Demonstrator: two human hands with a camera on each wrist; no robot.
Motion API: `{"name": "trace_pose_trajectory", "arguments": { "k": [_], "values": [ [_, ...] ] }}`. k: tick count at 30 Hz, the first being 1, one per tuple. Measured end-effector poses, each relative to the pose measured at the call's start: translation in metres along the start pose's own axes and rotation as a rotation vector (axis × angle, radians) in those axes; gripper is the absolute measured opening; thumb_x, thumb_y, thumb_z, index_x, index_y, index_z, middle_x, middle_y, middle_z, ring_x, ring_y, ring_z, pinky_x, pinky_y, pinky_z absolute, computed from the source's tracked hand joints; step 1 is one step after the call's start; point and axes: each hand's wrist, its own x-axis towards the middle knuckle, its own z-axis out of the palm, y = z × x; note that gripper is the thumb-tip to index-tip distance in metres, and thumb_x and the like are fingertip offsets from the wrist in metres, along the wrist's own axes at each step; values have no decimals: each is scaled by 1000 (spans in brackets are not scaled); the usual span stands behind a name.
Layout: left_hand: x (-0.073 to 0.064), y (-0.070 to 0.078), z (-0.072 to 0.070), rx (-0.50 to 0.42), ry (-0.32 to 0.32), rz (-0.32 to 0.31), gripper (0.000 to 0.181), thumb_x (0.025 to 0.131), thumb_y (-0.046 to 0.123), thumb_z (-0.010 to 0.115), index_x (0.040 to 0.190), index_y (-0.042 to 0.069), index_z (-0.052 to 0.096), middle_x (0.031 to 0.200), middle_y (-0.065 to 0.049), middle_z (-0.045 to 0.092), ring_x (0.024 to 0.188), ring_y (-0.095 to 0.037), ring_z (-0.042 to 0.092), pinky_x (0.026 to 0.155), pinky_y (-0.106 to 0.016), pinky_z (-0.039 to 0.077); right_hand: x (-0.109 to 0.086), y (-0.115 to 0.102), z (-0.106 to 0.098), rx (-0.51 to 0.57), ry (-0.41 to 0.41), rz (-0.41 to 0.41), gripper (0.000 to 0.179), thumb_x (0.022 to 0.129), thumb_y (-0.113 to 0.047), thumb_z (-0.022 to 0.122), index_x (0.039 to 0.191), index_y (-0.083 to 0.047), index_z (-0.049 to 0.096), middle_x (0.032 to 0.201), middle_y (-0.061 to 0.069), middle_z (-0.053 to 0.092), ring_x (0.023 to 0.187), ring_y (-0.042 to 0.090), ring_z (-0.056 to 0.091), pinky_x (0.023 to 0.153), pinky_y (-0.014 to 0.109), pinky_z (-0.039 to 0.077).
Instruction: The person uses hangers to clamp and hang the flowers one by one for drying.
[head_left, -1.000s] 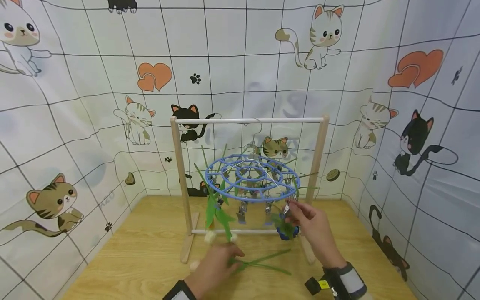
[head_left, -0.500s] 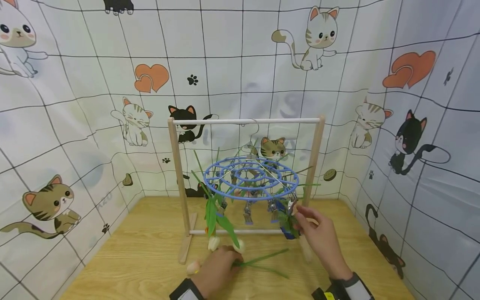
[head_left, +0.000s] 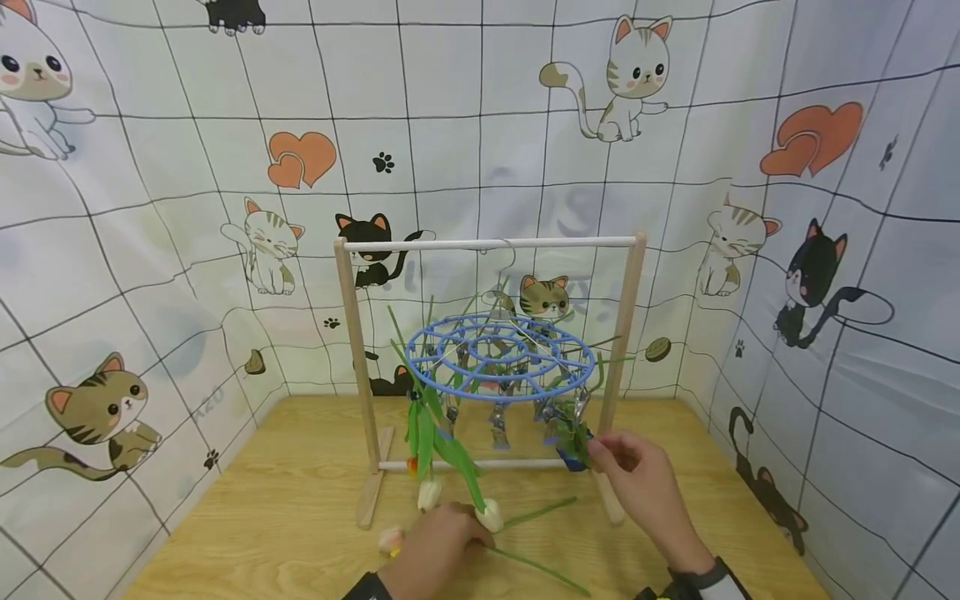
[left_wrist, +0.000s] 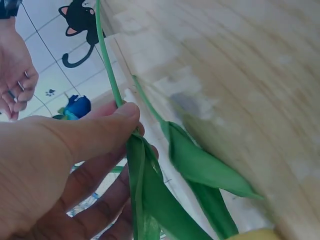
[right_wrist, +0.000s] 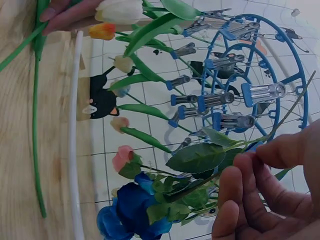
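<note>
My left hand (head_left: 438, 546) pinches the green stem of an artificial tulip (left_wrist: 107, 55) between thumb and fingers, just above its leaves (left_wrist: 150, 185). Beside it on the table lies a second tulip, its leaves (left_wrist: 200, 160) spread on the wood. A pale pink blossom (head_left: 390, 540) shows left of this hand. My right hand (head_left: 645, 483) is at the right side of the rack, fingertips close by the leaves (right_wrist: 195, 159) of a hanging blue rose (right_wrist: 132, 210). Its fingers are loosely bent with nothing visibly gripped; whether they touch a leaf is unclear.
A blue round clip hanger (head_left: 498, 396) hangs from the wooden rack's top bar (head_left: 420, 246). Metal clips (right_wrist: 215, 100) hold several upside-down flowers, among them white tulips (head_left: 429, 493) and a pink flower (right_wrist: 123, 159). A patterned cloth (head_left: 442, 75) surrounds the wooden table (head_left: 262, 500).
My right hand has left the clip at the hanger's right edge and moved down beside the rose leaves. The stem in my left hand has swung toward the front. The hanger has turned slightly.
</note>
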Motion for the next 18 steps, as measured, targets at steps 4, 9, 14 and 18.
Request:
{"name": "trace_pose_trajectory", "arguments": {
  "k": [4, 9, 14, 18],
  "values": [
    [-3, 8, -5, 1, -8, 47, 19, 88, 16, 76, 99, 31, 78, 95, 23, 67, 87, 5, 60, 72, -8, 46, 0, -7, -4, 7, -52, -90, 27, 99, -41, 64, 111, -17, 72, 99, -3, 72, 90, 20, 69, 77, 31, 57],
    [-6, 17, -6, 84, 46, 147, 15, 88, 17, 78, 97, 29, 77, 91, 20, 66, 84, 6, 59, 70, -7, 45, 3, -18, -10, 2, -119, -186, 24, 102, -37, 61, 118, -20, 70, 108, -5, 72, 93, 15, 69, 77, 31, 58],
    [-6, 23, -5, 220, 141, 260, 14, 85, 21, 81, 97, 27, 76, 90, 17, 66, 82, 3, 59, 70, -9, 47, 5, -25, -12, -23, -144, -203, 25, 102, -37, 62, 121, -22, 70, 112, -10, 71, 97, 11, 68, 81, 32, 57],
    [-5, 31, -11, 298, 291, 342, 15, 84, 20, 82, 98, 23, 76, 88, 14, 66, 80, 0, 60, 71, -13, 50, 6, -29, -12, -40, -166, -215, 27, 102, -38, 61, 122, -22, 69, 115, -13, 69, 99, 9, 68, 83, 33, 57]
  ]
}}
